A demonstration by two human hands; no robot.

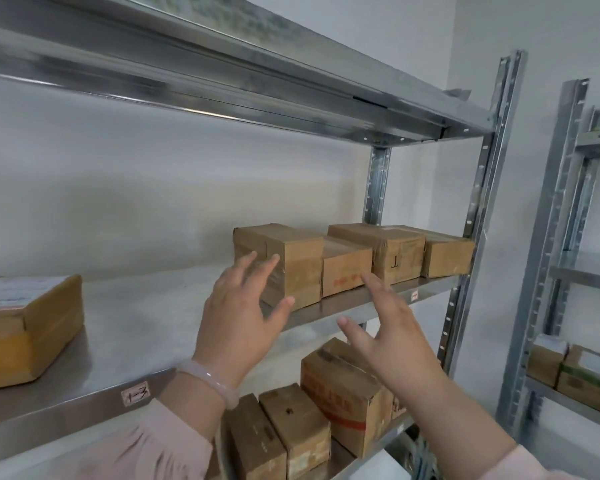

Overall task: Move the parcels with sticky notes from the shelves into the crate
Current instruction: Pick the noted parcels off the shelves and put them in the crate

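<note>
1. Left hand (238, 315): fingers spread wide, empty, raised before the tall parcel (291, 265) on the shelf (146, 327).
2. Right hand (392, 327): likewise splayed, holding nothing.
3. Sticky notes: none discernible; lower parcels (343, 393) partly hidden by the arms.

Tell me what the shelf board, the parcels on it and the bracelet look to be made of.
Shelf board: dull grey sheet metal, apparently galvanised steel. Parcels: brown corrugated cardboard, glossy tape over the seams. Bracelet on the left hand: pale pink, translucent, maybe jade or glass.

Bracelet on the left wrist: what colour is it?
Pale, milky pink bracelet, seen in the head view.
</note>
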